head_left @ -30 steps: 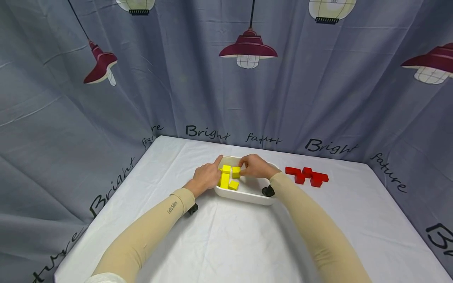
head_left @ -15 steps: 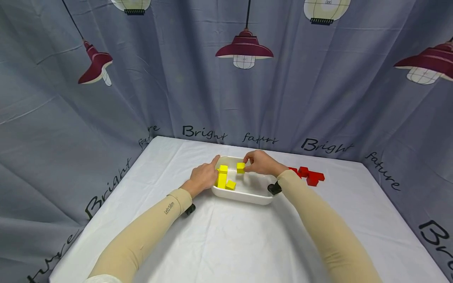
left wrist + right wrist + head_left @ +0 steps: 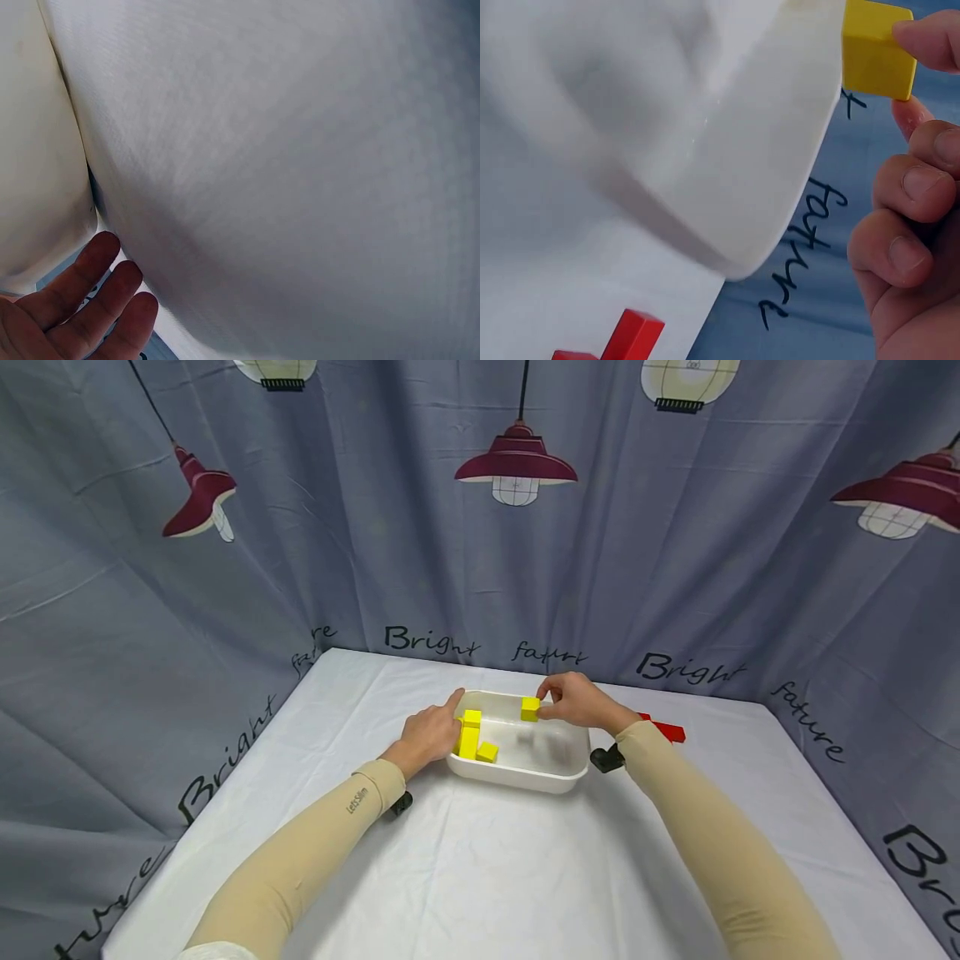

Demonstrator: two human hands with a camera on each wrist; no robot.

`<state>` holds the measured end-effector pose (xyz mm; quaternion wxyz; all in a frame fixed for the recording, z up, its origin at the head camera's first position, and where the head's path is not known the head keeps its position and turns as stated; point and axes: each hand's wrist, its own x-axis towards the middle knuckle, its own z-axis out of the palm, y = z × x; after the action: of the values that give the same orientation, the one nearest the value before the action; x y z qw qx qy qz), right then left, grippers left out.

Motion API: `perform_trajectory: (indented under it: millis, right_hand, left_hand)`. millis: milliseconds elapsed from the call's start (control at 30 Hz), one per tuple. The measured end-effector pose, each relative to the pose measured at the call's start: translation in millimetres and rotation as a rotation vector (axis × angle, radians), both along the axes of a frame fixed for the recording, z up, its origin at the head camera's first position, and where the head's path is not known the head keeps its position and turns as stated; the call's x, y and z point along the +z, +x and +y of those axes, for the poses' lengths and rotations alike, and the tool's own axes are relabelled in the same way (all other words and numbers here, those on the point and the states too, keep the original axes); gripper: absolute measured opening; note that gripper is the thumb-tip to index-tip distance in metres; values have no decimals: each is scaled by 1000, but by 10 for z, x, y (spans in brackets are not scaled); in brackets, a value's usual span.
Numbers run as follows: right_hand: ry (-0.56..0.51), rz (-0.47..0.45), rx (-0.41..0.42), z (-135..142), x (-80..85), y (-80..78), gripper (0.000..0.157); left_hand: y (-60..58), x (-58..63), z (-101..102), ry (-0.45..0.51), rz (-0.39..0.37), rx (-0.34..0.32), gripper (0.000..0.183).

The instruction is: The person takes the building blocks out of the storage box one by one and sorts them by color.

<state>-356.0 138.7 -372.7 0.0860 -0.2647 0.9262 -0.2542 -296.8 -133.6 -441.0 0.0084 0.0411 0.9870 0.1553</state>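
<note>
Between thumb and index finger, my right hand [image 3: 581, 700] pinches a yellow cube [image 3: 530, 709] over the far right part of a white tray [image 3: 517, 777]. In the right wrist view the cube [image 3: 877, 51] overlaps the tray's rim, and the other fingers are folded toward the palm. My left hand [image 3: 431, 735] rests at the tray's left end, index finger stretched along the rim. Three fairly straight fingers [image 3: 97, 274] show beside the tray's outer wall [image 3: 45, 150] in the left wrist view; the left thumb is hidden. Inside at the left lie several yellow blocks [image 3: 469, 742], partly covered by that hand.
Red blocks [image 3: 669, 732] lie on the white-covered table [image 3: 480, 868] right of the tray, mostly hidden behind my right forearm in the head view. A printed grey-blue curtain [image 3: 420, 543] stands behind the table. A black wrist device [image 3: 607, 758] sits under the right wrist.
My right hand has carried the yellow cube right and toward the far side, away from the other yellow blocks. The left hand has stayed on the tray; the head view has shifted slightly.
</note>
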Motion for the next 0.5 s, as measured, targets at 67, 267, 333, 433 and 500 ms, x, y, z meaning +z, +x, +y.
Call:
perform_trajectory:
  millis: [67,267,333,433,500]
  right_hand:
    - [-11,6,-8,47,11,18,28]
    - [-16,21,-32,181,44,72,28]
    - [-16,19,-44,227,65,96,29]
    - [-24,10,-60,307,91,132,30]
    - [-22,6,-71,367,97,150,30]
  left_hand:
    - [-4,-4,-4,4,-3,1,61]
    - [2,-14,-1,12,-5,2,61]
    - [1,-13,-1,13,-3,3,61]
    - [1,-9,-2,12,1,2,60]
    - [3,-7,-4,12,3,1,60]
